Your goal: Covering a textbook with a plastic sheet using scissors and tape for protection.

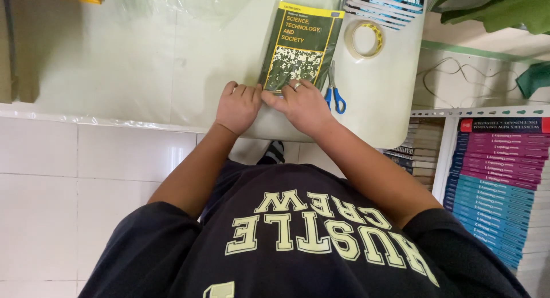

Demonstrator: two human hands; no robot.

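Book-covering or stockroom corner of school bookshop suggested. Identical textbooks [492, 183] stacked in bulk on metal shelf [475, 112]; more books [387, 3] piled on white table [378, 97]. Clear plastic sheet [114, 57], tape roll [365, 39], scissors [334, 89] laid out. Tiled floor [86, 183] seen below.

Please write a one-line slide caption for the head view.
Both hands, left and right, press the near edge of a book on a white table, scissors and tape beside.
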